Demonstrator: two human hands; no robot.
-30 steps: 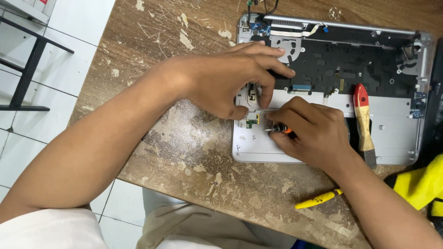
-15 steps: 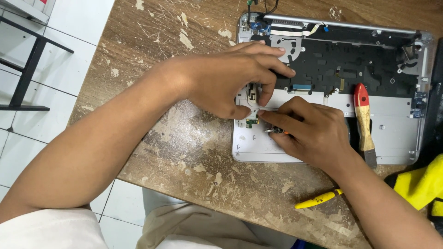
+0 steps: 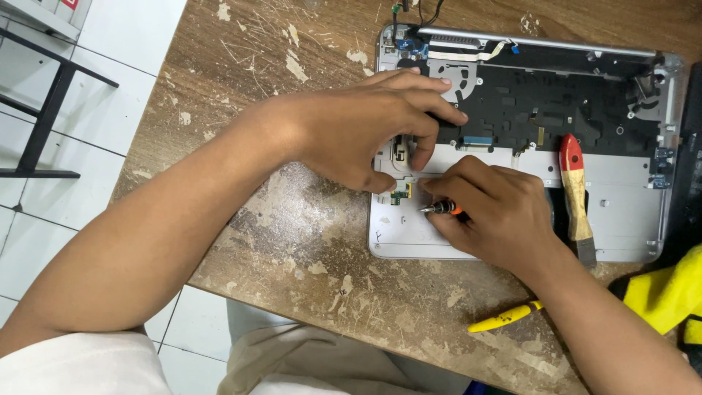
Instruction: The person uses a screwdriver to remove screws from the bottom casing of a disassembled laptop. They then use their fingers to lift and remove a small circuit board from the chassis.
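Head view, only one. Left hand (image 3: 365, 135) lay palm-down across the near-left corner of the opened laptop base (image 3: 629, 219), fingers curled, fingertips pressing on the pale palm-rest, likely to pin the shell while the other hand worked. It gripped nothing that I could see; what was under the palm was hidden.

Right hand (image 3: 497, 212) was closed around a small screwdriver (image 3: 441, 209), orange collar, dark grip, steel tip pointing toward the left hand. Tip sat just beside a small green circuit board (image 3: 399, 196), which lay on the palm-rest between the two hands, right under the left fingertips. Whether the tip touched the board I couldn't tell. Low, pencil-like grip suited fine control.

Past the left hand's knuckles: black matte keyboard underside, silver hinge bar, flat ribbon cables. Just right of the right hand, a brush (image 3: 574, 190) with red and bare-wood handle lay along the base, close enough to grab. Near the right wrist, a yellow pen-shaped tool (image 3: 504, 317) rested on the wooden table (image 3: 292, 241), its brown top worn, scratched, flaking pale. Yellow cloth (image 3: 665, 292) beside the right forearm.
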